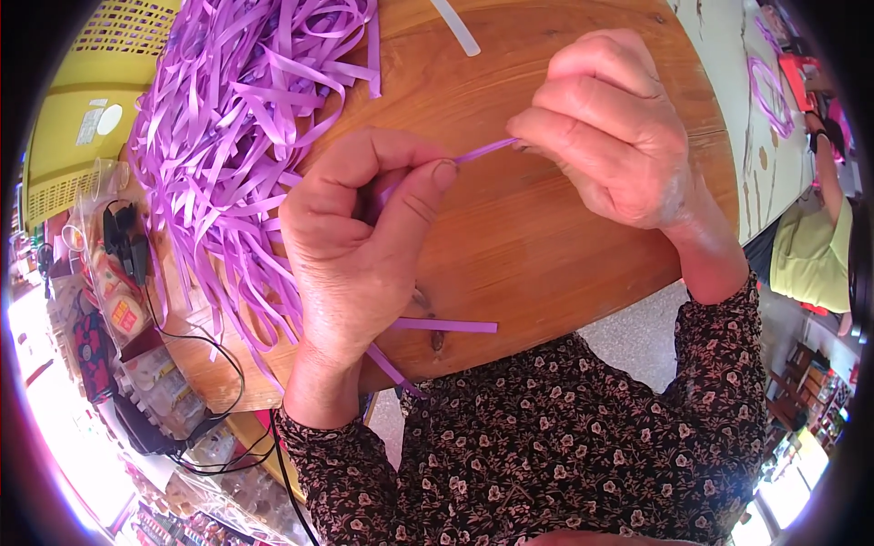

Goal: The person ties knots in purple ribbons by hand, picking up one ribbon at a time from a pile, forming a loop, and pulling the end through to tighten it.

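Warm-brown wooden tabletop with dark knots (546,264), seen from above in the head view; on its left, a big tangled heap of glossy purple ribbon (228,118), beside a yellow-green perforated plastic crate (64,127). Far right, past a white stained tabletop (728,55), part of a co-worker in a yellow-green top (815,259). Near the middle, apparently above the wood, a narrow purple ribbon length (487,150) stretched between bare left hand (355,218) and bare right hand (614,127). Left: thumb and forefinger pinched on the ribbon, other fingers curled, more purple glimpsed inside the curl. Right: fingers bunched and folded, closed about the other end at thumb and forefinger; cannot tell how much ribbon inside. Main risk, by judgement: slipping out of either pinch, given a thin, smooth-looking strip and an uneven pull. Also possible: twisting or creasing from a small roll of the fingertips; snagging on loose strands close to the left wrist, with a tug at the heap as a result. Flat purple tail with square-cut end (446,325) on the near side of the table, just right of the left wrist; cannot tell if part of the same strip. Long axis of the held stretch: nearly crosswise, tilted slightly upward from left fingertips to right, looking straight and fairly taut.
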The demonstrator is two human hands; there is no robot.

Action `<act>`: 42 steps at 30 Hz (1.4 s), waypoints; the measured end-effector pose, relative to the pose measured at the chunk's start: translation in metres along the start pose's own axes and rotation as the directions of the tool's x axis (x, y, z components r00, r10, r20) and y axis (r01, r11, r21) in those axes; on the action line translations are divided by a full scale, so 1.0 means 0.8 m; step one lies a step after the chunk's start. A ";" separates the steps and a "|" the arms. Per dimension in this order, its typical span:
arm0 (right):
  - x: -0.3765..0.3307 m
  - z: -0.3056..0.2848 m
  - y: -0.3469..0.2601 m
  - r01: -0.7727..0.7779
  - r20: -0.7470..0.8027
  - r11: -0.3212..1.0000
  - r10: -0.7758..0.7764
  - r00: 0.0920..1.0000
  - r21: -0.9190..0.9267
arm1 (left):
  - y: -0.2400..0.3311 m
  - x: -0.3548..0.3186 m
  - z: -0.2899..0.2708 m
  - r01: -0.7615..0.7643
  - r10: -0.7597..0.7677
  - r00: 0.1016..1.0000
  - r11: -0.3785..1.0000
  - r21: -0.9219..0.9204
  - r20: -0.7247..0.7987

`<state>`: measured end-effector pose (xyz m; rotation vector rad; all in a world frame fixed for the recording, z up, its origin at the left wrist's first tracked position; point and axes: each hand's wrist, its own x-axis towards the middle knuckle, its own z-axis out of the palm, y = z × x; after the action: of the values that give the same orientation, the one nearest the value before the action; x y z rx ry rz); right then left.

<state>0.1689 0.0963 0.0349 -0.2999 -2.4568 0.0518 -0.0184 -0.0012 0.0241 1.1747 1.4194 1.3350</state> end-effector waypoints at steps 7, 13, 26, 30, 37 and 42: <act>-0.015 -0.025 0.018 -0.239 -0.062 0.956 0.252 0.966 0.168 | -0.003 0.005 -0.004 -0.033 0.057 0.981 0.991 -0.130 0.186; -0.024 -0.054 0.067 -0.245 -0.242 0.424 0.808 0.538 0.872 | -0.003 0.015 -0.014 0.172 -0.141 0.981 0.949 -0.264 0.132; 0.003 -0.052 0.042 -0.379 -0.506 0.892 0.215 0.835 -0.246 | -0.006 0.014 -0.016 0.230 -0.206 0.970 0.945 -0.231 0.125; 0.012 -0.003 -0.012 -0.038 -0.099 0.985 0.055 0.994 0.169 | -0.006 0.014 -0.014 0.223 -0.185 0.969 0.939 -0.261 0.163; -0.013 0.012 -0.004 0.024 -0.087 0.983 -0.009 0.996 0.184 | 0.007 0.012 0.005 0.080 -0.089 0.973 0.995 0.051 0.212; -0.010 -0.004 0.012 -0.064 -0.115 0.975 0.091 0.989 0.215 | 0.003 0.015 -0.033 -0.085 0.080 0.990 0.996 0.040 0.113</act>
<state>0.1792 0.1036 0.0312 -0.2965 -2.2911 0.3157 -0.0468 0.0046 0.0286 1.3296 1.3399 1.2793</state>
